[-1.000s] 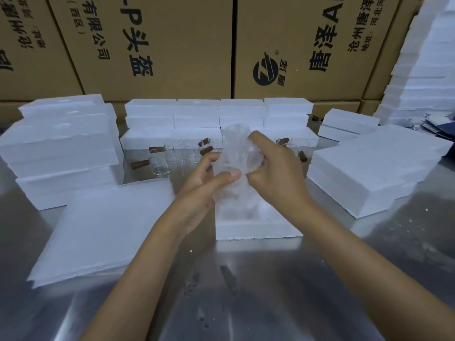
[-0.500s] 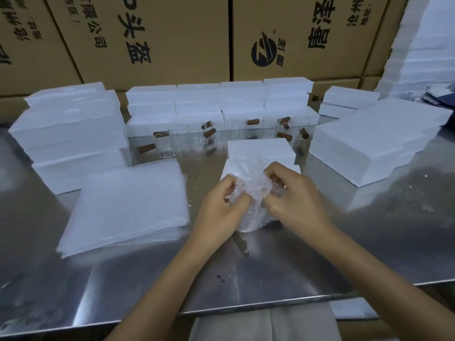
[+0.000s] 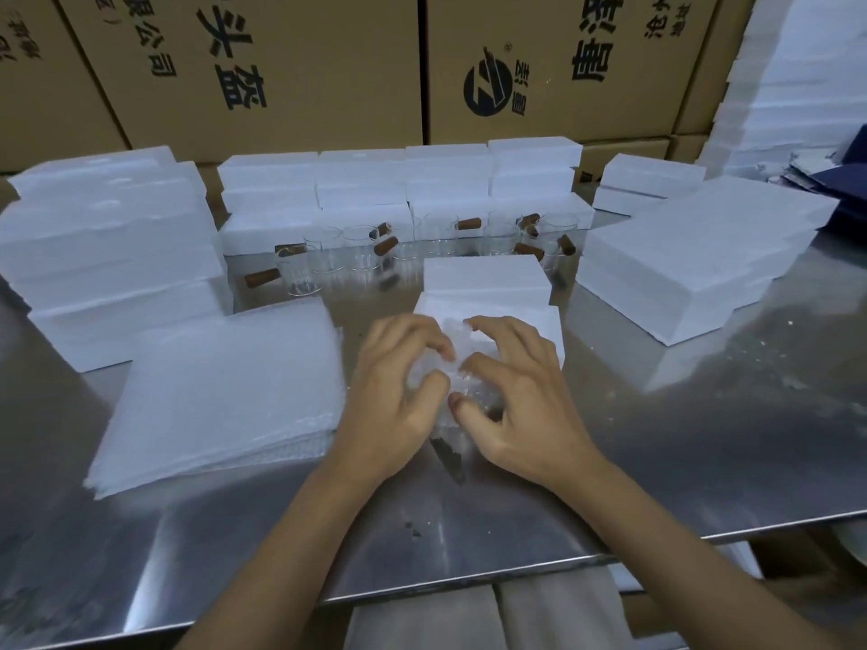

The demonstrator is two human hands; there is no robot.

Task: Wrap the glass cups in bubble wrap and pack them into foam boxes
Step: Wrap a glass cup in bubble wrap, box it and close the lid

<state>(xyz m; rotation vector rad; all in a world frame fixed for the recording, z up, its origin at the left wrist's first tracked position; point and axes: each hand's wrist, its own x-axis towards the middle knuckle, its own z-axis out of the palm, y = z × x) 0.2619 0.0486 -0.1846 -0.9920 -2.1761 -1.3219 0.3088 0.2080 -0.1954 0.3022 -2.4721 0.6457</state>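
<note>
At the left of the frame a stack of white foam boxes [image 3: 112, 255] stands on the steel worktop [image 3: 703, 462], lids on, contents hidden. Just right of it and nearer the camera lies a flat pile of bubble wrap sheets [image 3: 220, 396], its near corner well back from the worktop's front edge.

At upper centre, a row of closed foam boxes [image 3: 399, 180] lines the back, in front of the brown cardboard cartons [image 3: 291, 63]. Unwrapped glass cups [image 3: 328, 251] with brown handles stand in a line just in front of this row, upright as far as can be seen.

At centre, the left hand [image 3: 399, 391] and right hand [image 3: 511, 391] both grip a wrapped cup [image 3: 450, 382], fingers curled over the bubble wrap from either side. The bundle sits low over the worktop, at the near edge of an open foam box [image 3: 549, 330]; whether it rests inside the box cannot be determined. A closed foam box [image 3: 488, 279] stands directly behind.

At the right, a broad stack of foam slabs [image 3: 694, 260] occupies the worktop, and a tall pile of foam [image 3: 797, 86] rises at upper right.

Bare steel extends between the hands and the front edge, and to the right of the open foam box.
</note>
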